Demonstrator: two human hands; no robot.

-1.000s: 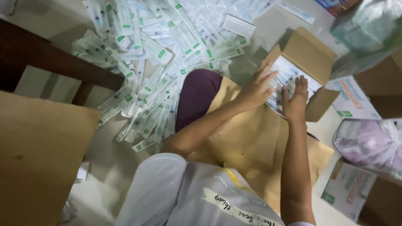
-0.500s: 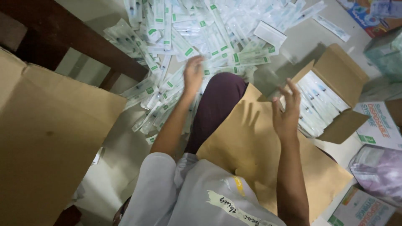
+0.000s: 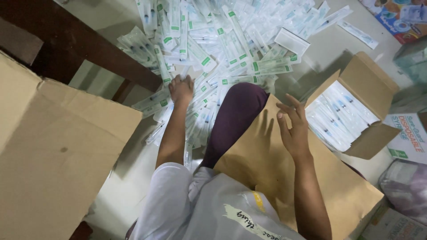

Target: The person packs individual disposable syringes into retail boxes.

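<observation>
A big heap of sealed syringe packets (image 3: 222, 35), white with green tabs, covers the floor ahead of me. My left hand (image 3: 181, 89) reaches into its near edge, fingers curled down around a few packets. My right hand (image 3: 291, 129) hovers open with fingers spread and holds nothing, above a brown cardboard sheet (image 3: 267, 169) lying over my lap. To its right stands a small open cardboard box (image 3: 371, 75) with packets stacked neatly inside (image 3: 338, 115). My knee in purple cloth (image 3: 235, 115) shows between the hands.
A large brown cardboard box (image 3: 58, 146) fills the left side, with dark wooden furniture (image 3: 80, 44) behind it. At the right are flat printed cartons (image 3: 409, 138), a filled plastic bag (image 3: 404, 186) and a colourful pack (image 3: 391, 13).
Both hands left the small box. My left hand swung over to the heap and closed down on packets at its near edge. My right hand drew back, open, over the cardboard sheet.
</observation>
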